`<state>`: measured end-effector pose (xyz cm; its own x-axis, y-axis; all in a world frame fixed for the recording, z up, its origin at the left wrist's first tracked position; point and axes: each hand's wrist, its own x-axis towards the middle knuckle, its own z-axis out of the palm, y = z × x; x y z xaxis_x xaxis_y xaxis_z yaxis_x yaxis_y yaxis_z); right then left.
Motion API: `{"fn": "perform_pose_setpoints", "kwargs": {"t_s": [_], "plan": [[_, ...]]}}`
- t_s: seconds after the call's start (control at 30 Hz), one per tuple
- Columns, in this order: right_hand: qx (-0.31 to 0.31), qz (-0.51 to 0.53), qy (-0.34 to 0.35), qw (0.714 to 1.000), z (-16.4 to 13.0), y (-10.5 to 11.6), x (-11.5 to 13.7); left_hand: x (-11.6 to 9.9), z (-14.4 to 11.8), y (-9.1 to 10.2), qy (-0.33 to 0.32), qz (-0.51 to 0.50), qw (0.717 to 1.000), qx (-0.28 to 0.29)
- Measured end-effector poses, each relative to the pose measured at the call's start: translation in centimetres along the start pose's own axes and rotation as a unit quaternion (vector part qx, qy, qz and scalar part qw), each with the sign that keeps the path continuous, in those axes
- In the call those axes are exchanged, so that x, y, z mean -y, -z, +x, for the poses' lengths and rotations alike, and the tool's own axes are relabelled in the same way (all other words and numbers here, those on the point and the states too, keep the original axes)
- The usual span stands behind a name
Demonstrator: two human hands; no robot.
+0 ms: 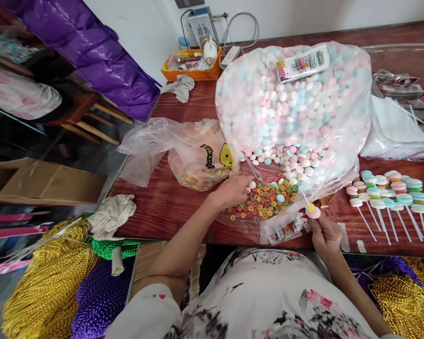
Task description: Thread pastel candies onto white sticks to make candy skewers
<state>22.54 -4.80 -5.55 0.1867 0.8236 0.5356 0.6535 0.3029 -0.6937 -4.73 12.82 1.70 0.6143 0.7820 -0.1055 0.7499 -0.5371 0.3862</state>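
Note:
My right hand pinches a white stick threaded with a pink disc candy and a yellow ring. The tip of the stick points up and to the left. My left hand has its fingers closed at a white round candy, just over the pile. Below and beside it, small colourful ring candies lie spread on clear plastic. Pastel pink, blue and white round candies spill from the mouth of a big clear bag behind them.
Several candy skewers lie at the right. A knotted bag of ring candies sits at the left, beyond a crumpled cloth. White sticks fill a clear bag, and an orange tray stands behind. Bead strands hang below the table.

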Motion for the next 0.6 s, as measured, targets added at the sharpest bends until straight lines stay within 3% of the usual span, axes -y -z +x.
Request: {"fn": "perform_pose_setpoints", "kwargs": {"t_s": [0.1,0.27,0.4,0.5,0.6], "plan": [[0.012,0.002,-0.009,1.000,-0.1,-0.1,-0.1,0.2,1.0,0.2,-0.010,0.006,0.999,0.043],[0.005,0.018,-0.037,0.999,-0.3,0.1,-0.3,0.8,2.3,-0.2,0.021,0.059,0.992,-0.112],[0.001,0.013,-0.023,1.000,-0.1,0.1,-0.3,1.2,1.0,-1.7,0.001,0.116,0.987,-0.109],[0.004,0.010,-0.033,0.999,-0.1,0.1,-0.4,1.8,-0.8,-1.7,0.022,0.029,0.989,-0.145],[0.006,0.002,-0.036,0.999,-0.2,0.0,-0.5,2.7,-1.4,-0.8,0.083,-0.118,0.967,-0.208]]}}
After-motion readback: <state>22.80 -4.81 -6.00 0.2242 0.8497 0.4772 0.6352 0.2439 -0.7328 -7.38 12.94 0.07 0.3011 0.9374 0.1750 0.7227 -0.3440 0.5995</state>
